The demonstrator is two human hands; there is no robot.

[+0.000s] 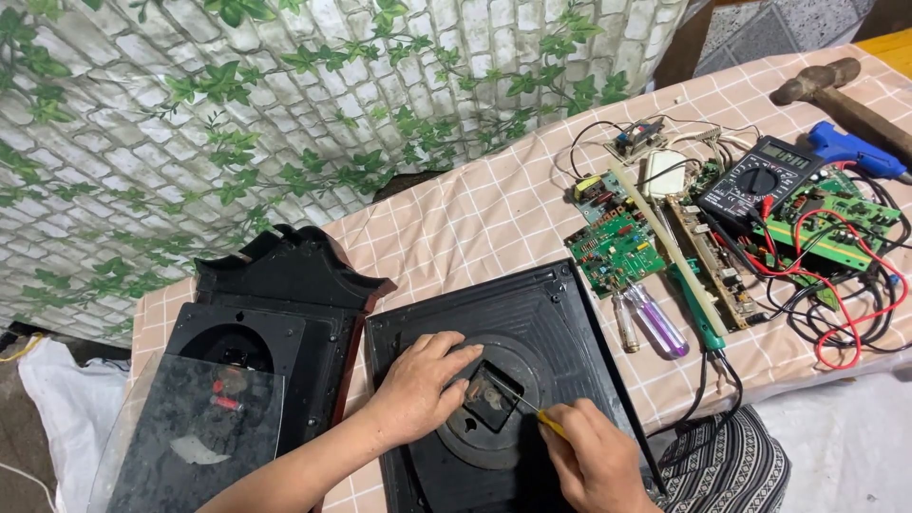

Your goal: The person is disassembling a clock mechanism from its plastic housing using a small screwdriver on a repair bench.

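Glass [195, 432], a dusty pane, is laid over the lower part of a dark clock case [285, 299] at the left of the checked tablecloth [475, 214]. Just beside it, a square black back panel [532, 313] is laid flat, with a small black clock movement [491, 397] seated in its round recess. The left hand [418, 385] is pressed flat on the panel, its fingers loosely spread and touching the movement's left edge. A thin screwdriver [527, 404] with a yellow handle is pinched in the right hand [594, 461], and its tip appears to be set on the movement, though the contact point is too small to be certain. Further right, two clear-handled screwdrivers [651, 321], green circuit boards [616, 252], a multimeter [760, 180], red and black leads [845, 313], a blue glue gun [855, 150] and a hammer [836, 90] are seen.
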